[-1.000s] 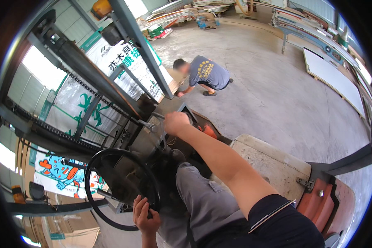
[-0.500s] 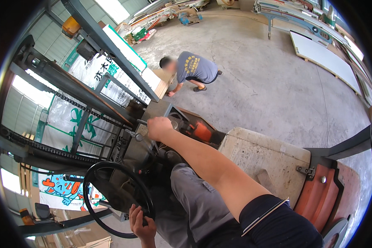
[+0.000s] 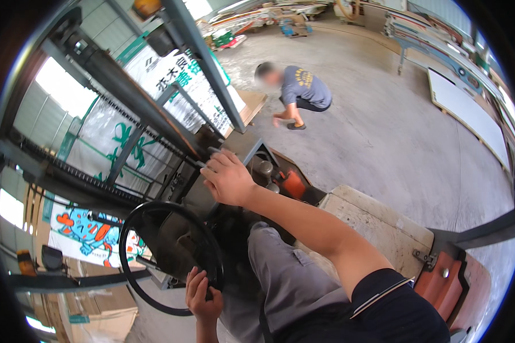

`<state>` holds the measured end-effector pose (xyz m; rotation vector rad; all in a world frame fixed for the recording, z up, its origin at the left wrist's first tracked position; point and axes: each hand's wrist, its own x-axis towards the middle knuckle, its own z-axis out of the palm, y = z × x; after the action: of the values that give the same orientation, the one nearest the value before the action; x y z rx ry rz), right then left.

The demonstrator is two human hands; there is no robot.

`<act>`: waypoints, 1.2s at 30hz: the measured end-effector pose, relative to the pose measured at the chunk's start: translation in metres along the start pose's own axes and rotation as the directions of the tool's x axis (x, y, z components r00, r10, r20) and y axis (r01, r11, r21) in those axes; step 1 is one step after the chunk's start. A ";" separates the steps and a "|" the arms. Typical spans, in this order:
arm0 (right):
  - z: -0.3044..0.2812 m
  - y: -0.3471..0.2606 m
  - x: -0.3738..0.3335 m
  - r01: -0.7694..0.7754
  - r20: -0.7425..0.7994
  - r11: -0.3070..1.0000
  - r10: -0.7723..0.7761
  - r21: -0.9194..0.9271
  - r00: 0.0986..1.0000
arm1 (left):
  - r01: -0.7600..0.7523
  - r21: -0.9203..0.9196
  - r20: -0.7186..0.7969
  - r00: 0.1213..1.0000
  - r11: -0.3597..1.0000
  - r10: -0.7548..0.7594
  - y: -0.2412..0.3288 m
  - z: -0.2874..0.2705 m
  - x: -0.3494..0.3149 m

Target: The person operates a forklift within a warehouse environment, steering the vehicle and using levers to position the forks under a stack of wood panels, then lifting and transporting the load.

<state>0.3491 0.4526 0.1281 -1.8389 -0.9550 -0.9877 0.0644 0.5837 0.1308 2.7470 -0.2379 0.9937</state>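
The left hand [image 3: 205, 298] was curled at the steering wheel [image 3: 123, 248], and the right hand [image 3: 230, 178] lay over the levers [image 3: 214, 150]. Whether either grip was holding, I could not tell surely.

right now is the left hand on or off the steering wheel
On: the left hand, fingers curled, covers part of the steering wheel at its lower right; grip firmness cannot be told.

Two hands [image 3: 230, 178], one steering wheel [image 3: 123, 246], one crouching co-worker [image 3: 305, 87], two amber lamps [image 3: 26, 262].
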 end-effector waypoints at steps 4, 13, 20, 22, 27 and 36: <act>0.001 -0.006 0.002 -0.332 0.501 0.931 0.361 -0.149 0.787 | -0.002 -0.020 0.007 1.000 1.000 0.002 0.002 0.000 0.000; 0.038 0.010 0.045 -0.305 0.534 0.937 0.347 -0.168 0.771 | 0.023 -0.024 0.003 1.000 0.999 -0.023 0.005 0.001 0.000; 0.043 -0.003 0.063 -0.391 0.488 0.910 0.407 -0.140 0.772 | 0.019 0.022 0.009 1.000 1.000 -0.019 0.003 -0.001 -0.004; 0.045 -0.004 0.065 -0.406 0.478 0.904 0.417 -0.132 0.773 | 0.025 0.030 0.023 0.999 0.999 -0.025 0.005 -0.002 -0.003; 0.041 -0.008 0.070 -0.413 0.461 0.904 0.416 -0.114 0.784 | 0.021 0.043 0.050 0.998 0.999 -0.023 0.006 -0.006 -0.001; 0.042 -0.007 0.072 -0.425 0.435 0.901 0.418 -0.087 0.797 | 0.017 0.062 0.051 0.999 0.998 -0.020 0.011 -0.012 0.002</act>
<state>0.3827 0.5101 0.1789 -2.1879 -0.7440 -0.2828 0.0562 0.5761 0.1422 2.8279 -0.1924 0.9421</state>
